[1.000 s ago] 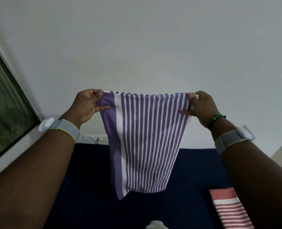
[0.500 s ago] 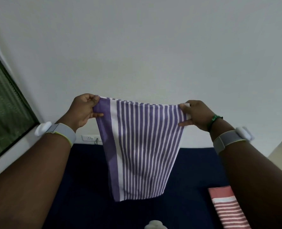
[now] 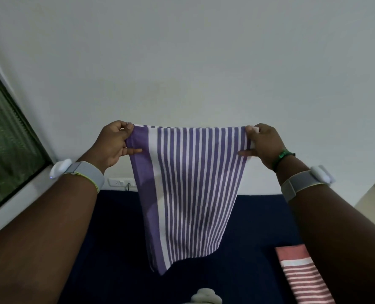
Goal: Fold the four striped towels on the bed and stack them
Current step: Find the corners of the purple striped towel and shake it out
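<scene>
A purple and white striped towel (image 3: 191,189) hangs in the air above the dark blue bed (image 3: 107,249), its stripes running downward. My left hand (image 3: 114,143) pinches its top left corner and my right hand (image 3: 263,143) pinches its top right corner, so the top edge is stretched nearly level. The lower edge hangs free and slants down to the left. A red and white striped towel (image 3: 300,273) lies folded on the bed at the lower right, partly hidden by my right forearm.
A white wall (image 3: 186,62) fills the background, with a socket strip (image 3: 121,182) just above the bed's far edge. A window with a green screen (image 3: 4,141) is at the left. A pale rounded object (image 3: 205,297) shows at the bottom edge.
Both hands have moved slightly apart, pulling the towel's top edge tauter and flatter. The towel's bottom swung a little, its lower corner now pointing down to the left.
</scene>
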{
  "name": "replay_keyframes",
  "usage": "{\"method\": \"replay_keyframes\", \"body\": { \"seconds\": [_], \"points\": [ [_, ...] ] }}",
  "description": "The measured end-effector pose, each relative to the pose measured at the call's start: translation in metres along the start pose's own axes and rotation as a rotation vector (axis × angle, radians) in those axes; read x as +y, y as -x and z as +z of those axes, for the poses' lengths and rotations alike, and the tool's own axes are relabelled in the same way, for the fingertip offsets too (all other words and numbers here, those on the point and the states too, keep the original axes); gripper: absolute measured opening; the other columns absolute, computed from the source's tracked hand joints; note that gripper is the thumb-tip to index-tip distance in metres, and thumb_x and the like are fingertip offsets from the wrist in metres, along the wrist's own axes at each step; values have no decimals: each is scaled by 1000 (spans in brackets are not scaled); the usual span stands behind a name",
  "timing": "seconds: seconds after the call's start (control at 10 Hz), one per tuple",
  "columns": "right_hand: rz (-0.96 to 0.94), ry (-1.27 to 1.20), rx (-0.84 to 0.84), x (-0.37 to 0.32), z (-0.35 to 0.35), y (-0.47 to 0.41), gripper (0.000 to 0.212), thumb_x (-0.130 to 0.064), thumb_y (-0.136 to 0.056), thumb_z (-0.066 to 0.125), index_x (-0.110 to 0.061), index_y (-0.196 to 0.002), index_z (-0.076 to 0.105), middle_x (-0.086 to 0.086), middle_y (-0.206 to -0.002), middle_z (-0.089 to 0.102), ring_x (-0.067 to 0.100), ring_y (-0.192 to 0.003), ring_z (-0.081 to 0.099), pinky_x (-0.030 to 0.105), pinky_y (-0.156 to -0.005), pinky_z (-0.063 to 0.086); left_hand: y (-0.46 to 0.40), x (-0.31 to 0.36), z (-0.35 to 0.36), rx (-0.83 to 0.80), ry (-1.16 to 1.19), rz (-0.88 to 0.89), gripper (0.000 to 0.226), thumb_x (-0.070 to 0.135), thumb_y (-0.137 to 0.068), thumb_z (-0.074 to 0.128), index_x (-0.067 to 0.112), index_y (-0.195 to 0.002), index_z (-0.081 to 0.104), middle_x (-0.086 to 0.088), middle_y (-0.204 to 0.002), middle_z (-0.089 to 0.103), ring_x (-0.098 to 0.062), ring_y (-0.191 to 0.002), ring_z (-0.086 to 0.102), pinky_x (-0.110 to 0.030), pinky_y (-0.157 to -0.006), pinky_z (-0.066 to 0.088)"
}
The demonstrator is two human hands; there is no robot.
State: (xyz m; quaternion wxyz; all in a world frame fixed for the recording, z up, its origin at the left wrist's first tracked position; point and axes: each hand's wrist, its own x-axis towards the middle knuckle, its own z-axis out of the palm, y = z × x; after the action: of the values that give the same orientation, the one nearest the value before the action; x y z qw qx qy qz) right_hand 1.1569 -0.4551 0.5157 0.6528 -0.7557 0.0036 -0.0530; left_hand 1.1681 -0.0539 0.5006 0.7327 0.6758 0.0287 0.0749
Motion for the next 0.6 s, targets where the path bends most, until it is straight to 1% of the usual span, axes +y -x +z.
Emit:
{"method": "replay_keyframes", "body": {
  "seconds": [0.1, 0.2, 0.3, 0.4, 0.6],
  "points": [
    [12, 37, -47, 1, 0, 3, 36, -27, -100, 58, 1, -122, 60, 23, -118, 66, 41, -103, 70, 49, -78, 63, 1, 0, 1, 15, -16, 14, 16, 25, -105, 56, 10, -110, 61, -17, -114, 66, -35, -98, 72, -42, -65, 65],
    [7, 41, -1, 3, 0, 2, 35, -28, -98, 59, -1, -120, 61, 23, -118, 67, 41, -103, 70, 51, -78, 63, 1, -1, 3, 29, -6, 29, 19, 24, -105, 57, 7, -112, 60, -19, -116, 65, -33, -97, 72, -40, -65, 65],
    [11, 51, -45, 0, 0, 4, 34, -27, -100, 59, 0, -120, 61, 23, -118, 67, 41, -104, 69, 50, -81, 63, 1, 1, 4, 53, -7, 46, 28, 26, -103, 59, 3, -119, 60, -20, -123, 65, -37, -104, 71, -43, -68, 65],
    [3, 54, -5, 0, 0, 2, 35, -30, -97, 61, -2, -118, 62, 22, -117, 67, 40, -104, 70, 52, -81, 63, 1, 1, 2, 53, -43, 44, 29, 30, -102, 61, 6, -117, 61, -20, -124, 66, -38, -106, 71, -43, -69, 65],
    [-3, 45, 17, 0, 3, 1, 36, -29, -97, 60, -1, -120, 61, 23, -117, 67, 41, -103, 70, 52, -80, 63, 4, 3, 3, 101, -104, 60, 31, 31, -103, 58, 4, -120, 62, -16, -119, 68, -32, -101, 71, -33, -61, 64]
  ]
}}
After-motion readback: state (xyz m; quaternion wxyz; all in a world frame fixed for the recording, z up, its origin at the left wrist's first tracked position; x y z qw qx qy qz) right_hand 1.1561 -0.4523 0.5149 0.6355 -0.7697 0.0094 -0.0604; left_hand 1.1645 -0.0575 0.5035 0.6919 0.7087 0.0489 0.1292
